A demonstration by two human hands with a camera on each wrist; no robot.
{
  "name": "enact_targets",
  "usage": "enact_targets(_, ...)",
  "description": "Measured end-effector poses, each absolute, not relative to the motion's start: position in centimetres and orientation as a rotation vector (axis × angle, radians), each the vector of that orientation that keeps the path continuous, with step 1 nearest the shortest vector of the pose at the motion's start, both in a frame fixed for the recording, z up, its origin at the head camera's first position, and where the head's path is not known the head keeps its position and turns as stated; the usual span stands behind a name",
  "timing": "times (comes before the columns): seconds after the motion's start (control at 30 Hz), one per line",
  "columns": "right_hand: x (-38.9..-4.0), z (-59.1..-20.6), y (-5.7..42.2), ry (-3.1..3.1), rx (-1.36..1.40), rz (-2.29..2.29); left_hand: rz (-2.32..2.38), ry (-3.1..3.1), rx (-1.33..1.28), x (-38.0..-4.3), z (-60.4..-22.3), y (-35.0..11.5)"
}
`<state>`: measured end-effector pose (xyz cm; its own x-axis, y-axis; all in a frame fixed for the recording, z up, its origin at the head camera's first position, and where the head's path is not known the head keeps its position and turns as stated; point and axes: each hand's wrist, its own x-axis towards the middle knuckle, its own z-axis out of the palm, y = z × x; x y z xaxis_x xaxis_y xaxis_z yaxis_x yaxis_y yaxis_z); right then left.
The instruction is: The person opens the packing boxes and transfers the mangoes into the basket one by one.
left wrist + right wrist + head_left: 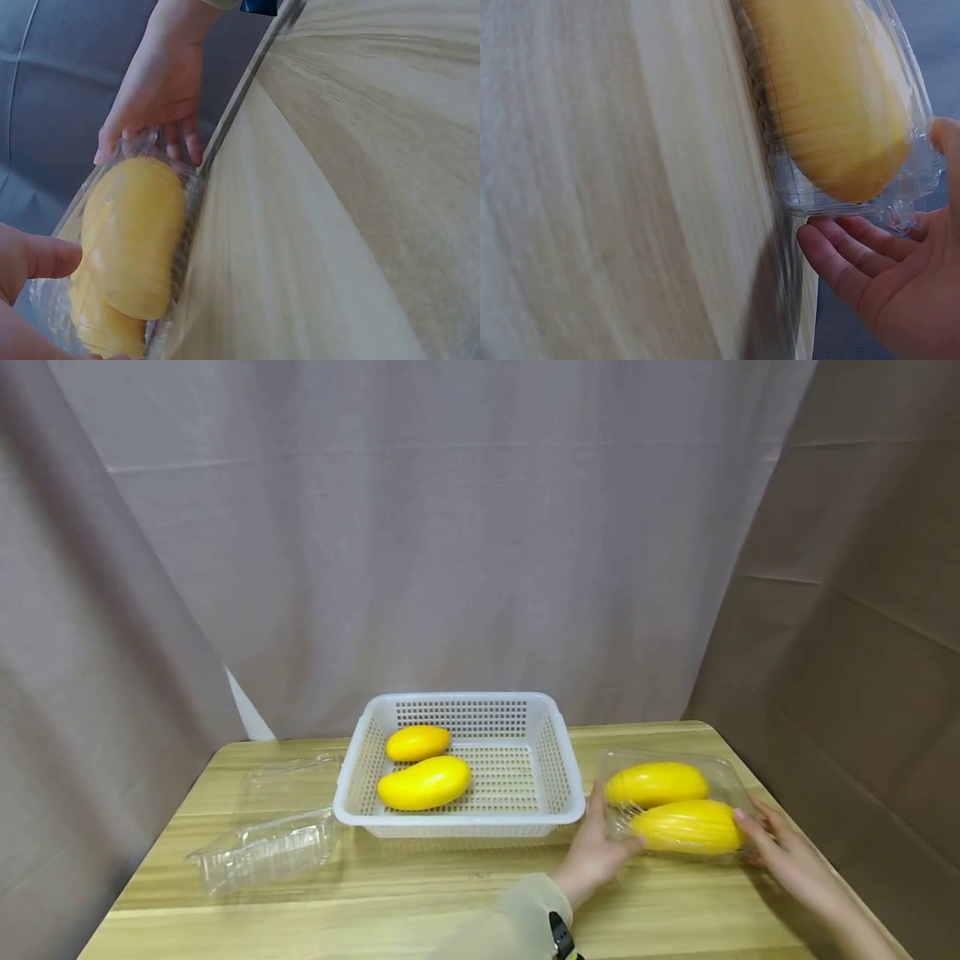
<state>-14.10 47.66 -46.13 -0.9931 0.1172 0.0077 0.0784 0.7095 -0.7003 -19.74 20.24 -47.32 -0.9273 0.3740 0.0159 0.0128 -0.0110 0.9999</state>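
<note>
On the right side of the table, a clear plastic clamshell box [722,777] contains two yellow mangoes, the farther mango [660,783] and the nearer mango [692,827]. My left hand [594,850] holds the box's left end, with the thumb on its near left corner. At the other end, my right hand [787,857] grips the box with the thumb on top. In the right wrist view, the fingers [855,251] of that hand curl against the box's end. The lid lies over the mangoes. Whether the box touches the table cannot be told.
A white perforated basket [459,819] stands mid-table with two mangoes inside, a smaller mango [417,743] behind a larger mango [425,783]. Left of it lies an opened clear clamshell box [270,852]. Grey curtains [480,543] hang behind and beside the table [375,910].
</note>
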Motion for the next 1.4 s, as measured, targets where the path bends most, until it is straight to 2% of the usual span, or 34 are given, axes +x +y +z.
enact_targets(0.53, -13.9, -46.4, 47.5, -2.872, -0.179, 1.168, 2.085, 1.973, 0.263, -19.8, -49.4, 21.4)
enact_targets(0.8, -13.9, -45.6, 46.8, -2.828, -0.188, 0.877, 2.104, 1.918, 0.244, -20.0, -50.0, 21.4)
enact_targets(1.1, -14.8, -45.6, 42.6, -2.514, 0.327, 0.543, 2.138, 1.877, 0.238, -20.3, -50.7, 21.3)
enact_targets(1.4, -16.1, -46.1, 39.3, -2.528, 0.507, 0.323, 2.12, 1.879, 0.231, -20.2, -50.6, 21.2)
